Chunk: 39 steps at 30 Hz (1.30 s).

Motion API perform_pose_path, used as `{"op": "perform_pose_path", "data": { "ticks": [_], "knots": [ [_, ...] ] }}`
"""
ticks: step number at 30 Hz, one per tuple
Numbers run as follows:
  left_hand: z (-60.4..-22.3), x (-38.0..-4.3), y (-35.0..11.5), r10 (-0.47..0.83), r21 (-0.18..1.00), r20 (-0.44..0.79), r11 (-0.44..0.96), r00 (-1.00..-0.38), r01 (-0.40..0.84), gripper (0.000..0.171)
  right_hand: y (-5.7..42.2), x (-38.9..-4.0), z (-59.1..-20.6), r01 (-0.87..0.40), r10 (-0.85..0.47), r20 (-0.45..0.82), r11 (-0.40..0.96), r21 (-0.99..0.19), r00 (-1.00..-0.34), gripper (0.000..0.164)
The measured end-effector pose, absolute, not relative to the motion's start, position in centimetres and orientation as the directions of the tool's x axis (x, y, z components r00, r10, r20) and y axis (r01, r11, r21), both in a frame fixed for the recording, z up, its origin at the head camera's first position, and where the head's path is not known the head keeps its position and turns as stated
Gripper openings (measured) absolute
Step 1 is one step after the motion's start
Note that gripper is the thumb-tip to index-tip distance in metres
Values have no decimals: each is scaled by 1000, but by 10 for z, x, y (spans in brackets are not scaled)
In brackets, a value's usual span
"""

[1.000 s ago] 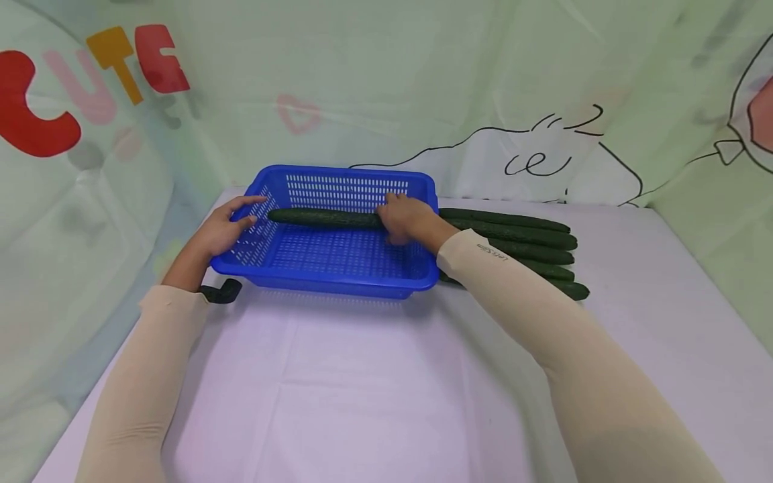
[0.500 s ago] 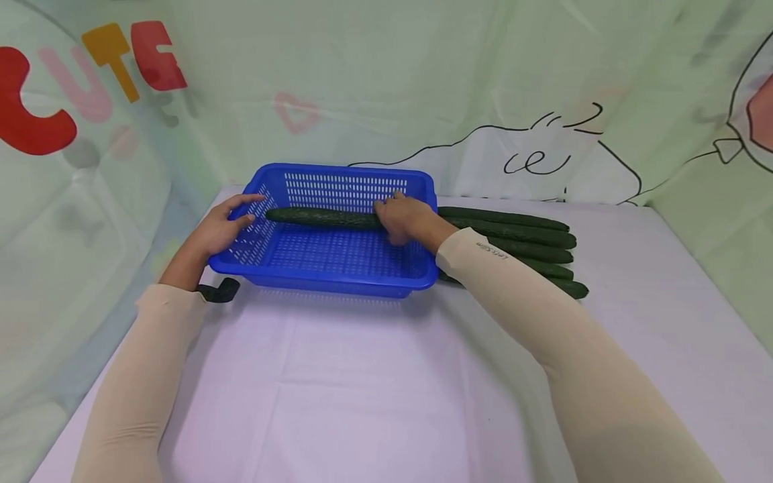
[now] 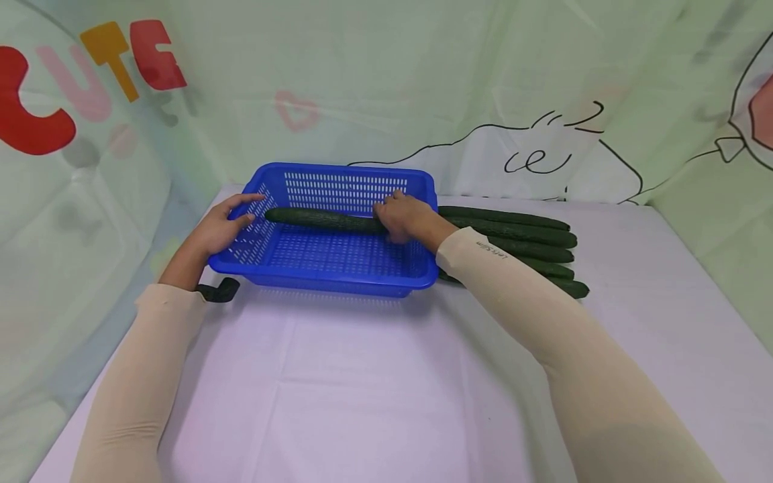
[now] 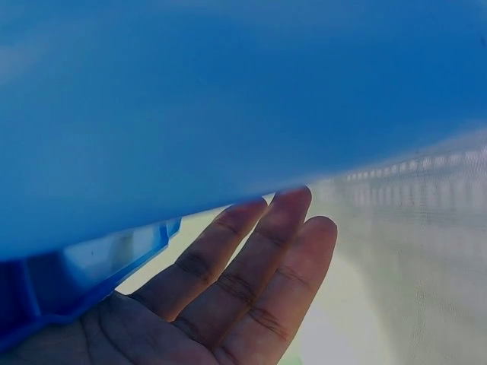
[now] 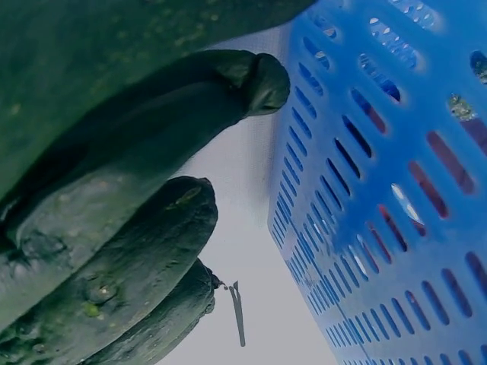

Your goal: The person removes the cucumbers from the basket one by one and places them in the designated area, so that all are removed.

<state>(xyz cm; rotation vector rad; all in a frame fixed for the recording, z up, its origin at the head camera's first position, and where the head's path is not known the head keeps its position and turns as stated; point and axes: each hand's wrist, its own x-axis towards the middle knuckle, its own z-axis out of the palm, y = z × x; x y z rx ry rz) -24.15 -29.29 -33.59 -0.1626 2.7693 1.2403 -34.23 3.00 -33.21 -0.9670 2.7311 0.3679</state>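
A long cucumber lies inside the blue slotted basket, towards its far side. My right hand grips the cucumber's right end, reaching in over the basket's right wall. In the right wrist view, parts of that hand show through the slots of the basket wall. My left hand holds the basket's left rim, its thumb and index finger over the inner side. Seen from the left wrist, the other fingers reach up against the blue plastic from outside.
Several more cucumbers lie side by side right of the basket, partly behind the right forearm. Their tips are close to the basket wall. A small dark object shows below the left wrist. A printed curtain stands behind the white table.
The cucumber's gripped right end has sunk slightly in the basket. Both hands keep their hold; the basket appears slightly further left and up in view.
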Motion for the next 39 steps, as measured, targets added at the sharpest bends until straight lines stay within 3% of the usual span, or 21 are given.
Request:
{"op": "perform_pose_path", "data": {
  "ticks": [5,19,32,39],
  "knots": [
    [-336,-241,-293,-52,735,-134,665,-990,-134,48,30,-343,-333,-645,-595,-274,750,150,-756,45],
    [-336,-242,-293,-51,730,-137,670,-989,-135,47,30,-343,-333,-655,-591,-350,749,95,-727,39],
    [-335,-241,-292,-55,720,-121,683,-991,-126,47,27,-344,-334,-630,-560,-360,768,113,-747,56],
    [-335,-241,-292,-56,720,-120,683,-991,-126,47,28,-346,-334,-605,-565,-308,795,43,-765,54]
  ]
}}
